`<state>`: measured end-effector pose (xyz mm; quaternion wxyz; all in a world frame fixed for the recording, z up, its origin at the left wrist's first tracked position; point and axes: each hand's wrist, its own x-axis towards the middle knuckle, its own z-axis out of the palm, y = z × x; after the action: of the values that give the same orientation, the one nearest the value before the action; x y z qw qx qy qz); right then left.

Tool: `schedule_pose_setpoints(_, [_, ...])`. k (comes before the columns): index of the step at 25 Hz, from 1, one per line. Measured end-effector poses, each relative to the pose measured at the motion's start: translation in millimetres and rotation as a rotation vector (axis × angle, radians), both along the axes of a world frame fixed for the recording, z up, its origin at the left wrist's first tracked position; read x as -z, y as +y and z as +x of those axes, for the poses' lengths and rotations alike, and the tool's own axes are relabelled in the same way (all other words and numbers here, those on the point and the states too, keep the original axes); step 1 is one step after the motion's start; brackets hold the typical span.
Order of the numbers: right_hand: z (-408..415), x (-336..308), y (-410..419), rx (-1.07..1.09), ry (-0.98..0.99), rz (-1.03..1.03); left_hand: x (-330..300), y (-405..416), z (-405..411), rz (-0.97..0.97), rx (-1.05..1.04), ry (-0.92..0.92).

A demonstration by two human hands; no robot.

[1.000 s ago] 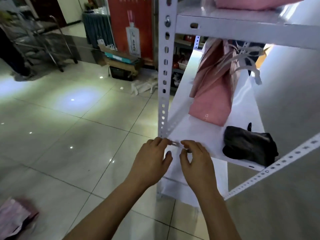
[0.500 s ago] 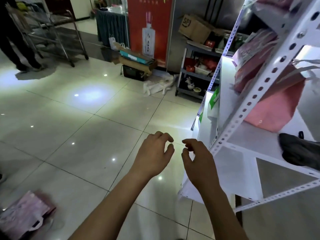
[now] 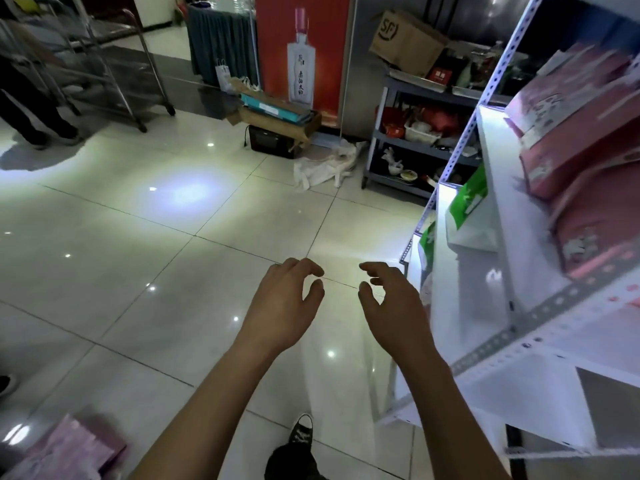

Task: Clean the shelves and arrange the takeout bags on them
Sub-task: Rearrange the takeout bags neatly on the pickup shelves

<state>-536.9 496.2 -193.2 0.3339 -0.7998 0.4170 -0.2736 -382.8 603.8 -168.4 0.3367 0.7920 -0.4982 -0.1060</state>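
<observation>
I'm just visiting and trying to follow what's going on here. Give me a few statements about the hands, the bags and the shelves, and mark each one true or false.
1. Both hands hold nothing. True: the left hand and right hand hang over the floor tiles with loosely curled fingers.
2. A pink bag lies on the floor at lower left. True.
3. The white shelving unit stands to the person's left. False: it stands to the right.
4. The shelves hold only green bags. False: pink bags fill the upper shelf; a green and white bag sits lower down.
5. The right hand grips the shelf post. False: it touches nothing.
</observation>
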Motion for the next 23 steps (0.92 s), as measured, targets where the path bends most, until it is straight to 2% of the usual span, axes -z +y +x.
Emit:
schedule_pose_setpoints(5, [85,1,-76,0.054,-0.047,0.031,-18,-70,82,0.045,0.036,-0.004])
schedule_pose_setpoints(14, [201,-21,-179,0.075,-0.070,-0.018,-36,-176,205,-0.027,0.043,-0.015])
schedule_pose_setpoints(23, [304,-39,-293,0.333,-0.065,-0.071,-42,-326,333,-0.079,0.304,-0.041])
